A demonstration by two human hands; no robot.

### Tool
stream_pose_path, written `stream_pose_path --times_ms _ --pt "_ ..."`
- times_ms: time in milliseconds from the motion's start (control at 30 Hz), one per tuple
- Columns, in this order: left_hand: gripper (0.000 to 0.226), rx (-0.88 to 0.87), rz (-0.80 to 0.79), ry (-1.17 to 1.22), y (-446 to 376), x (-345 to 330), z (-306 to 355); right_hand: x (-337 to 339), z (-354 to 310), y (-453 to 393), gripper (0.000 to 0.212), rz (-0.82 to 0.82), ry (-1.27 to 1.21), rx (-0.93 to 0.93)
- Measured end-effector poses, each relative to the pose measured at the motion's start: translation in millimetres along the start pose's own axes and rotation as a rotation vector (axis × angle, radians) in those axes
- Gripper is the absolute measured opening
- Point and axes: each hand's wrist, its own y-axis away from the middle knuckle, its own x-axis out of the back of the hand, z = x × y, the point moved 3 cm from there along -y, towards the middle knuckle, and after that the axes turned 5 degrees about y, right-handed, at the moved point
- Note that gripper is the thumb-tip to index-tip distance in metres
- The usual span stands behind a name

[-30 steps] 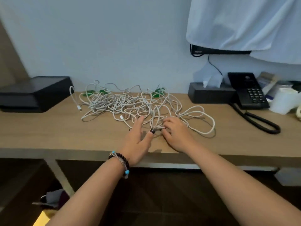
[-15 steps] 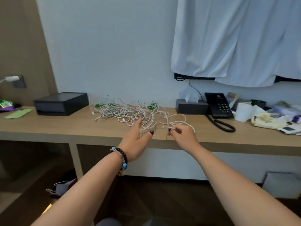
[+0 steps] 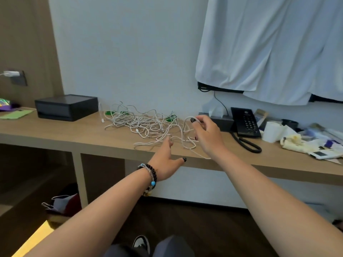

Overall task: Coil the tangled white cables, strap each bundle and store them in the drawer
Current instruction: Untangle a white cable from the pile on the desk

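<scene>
A tangled heap of white cables lies on the wooden desk against the wall, with green straps showing at its back edge. My right hand is raised above the desk and pinches a loop of one white cable between thumb and fingers, lifting it out of the heap. My left hand reaches toward the near edge of the heap with straight fingers, its fingertips touching a cable strand. A black drawer box sits on the desk to the left of the cables.
A black tissue box and a black desk phone with its coiled cord stand right of the cables. A white roll, cloths and a remote clutter the far right. A white cloth hangs on the wall above.
My right hand has lifted a cable loop up and to the right from the desk surface. The view has pulled back and up, away from the desk. My left hand stays near the heap's front.
</scene>
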Motion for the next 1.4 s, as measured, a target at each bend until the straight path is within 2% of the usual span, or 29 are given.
stream_pose_path --times_ms 67,167,233,333,367,467,567,767,833,933,1000,1100,1167,1267,1400 --pt "0.094 0.008 -0.015 -0.034 -11.5 -11.3 -4.3 -2.1 0.8 -5.8 0.026 -0.057 -0.033 0.002" --pt "0.08 -0.023 0.089 -0.178 -36.3 -21.3 -5.4 -4.7 -1.3 -12.0 0.026 -0.161 -0.193 -0.044" --pt "0.06 -0.058 0.19 -0.171 -54.6 -23.8 -2.1 -3.4 -2.2 -18.0 0.027 -0.194 -0.3 -0.072" --pt "0.015 -0.098 0.272 0.002 -77.8 -29.3 -0.4 0.0 -0.7 -34.5 0.033 -0.23 -0.467 -0.13" --pt "0.009 -0.103 0.285 0.073 -82.1 -30.9 0.1 0.1 1.6 -39.8 0.036 -0.249 -0.533 -0.161" --pt "0.018 -0.106 0.228 0.376 -88.5 -37.1 -0.9 -3.5 12.7 -52.6 0.042 -0.307 -0.692 -0.283" --pt "0.017 -0.087 0.187 0.564 -90.9 -33.8 -4.1 -6.1 20.1 -66.0 0.035 -0.323 -0.659 -0.349" --pt "0.026 -0.066 0.26 0.716 -89.5 2.7 -7.6 -9.6 -14.8 -76.3 0.02 -0.403 -0.398 -0.206" --pt "0.026 -0.072 0.242 0.751 -88.6 18.0 -8.3 -23.4 -31.7 -80.0 0.022 -0.37 -0.329 -0.175" --pt "0.025 -0.082 0.173 0.737 -82.6 46.2 -15.3 -52.8 -49.5 -89.9 0.04 -0.254 -0.306 -0.192" --pt "0.029 -0.079 0.111 0.71 -75.5 69.3 -27.0 -79.4 -58.6 -95.7 0.045 -0.187 -0.437 -0.265" --pt "0.03 -0.057 0.053 0.696 -64.5 109.3 -56.3 -130.0 -73.9 -95.2 0.044 -0.087 -0.834 -0.454" --pt "0.029 -0.011 0.045 0.72 -57.0 134.3 -78.6 -165.7 -84.9 -94.6 0.042 -0.067 -0.914 -0.531" --pt "0.029 0.06 0.053 0.79 -45.8 166.2 -106.2 -203.5 -104.8 -99.7 0.041 -0.094 -0.857 -0.506" --pt "0.029 0.156 0.138 0.875 -35.0 201.5 -133.0 -207.8 -132.4 -122.3 0.044 -0.028 -0.617 -0.314"
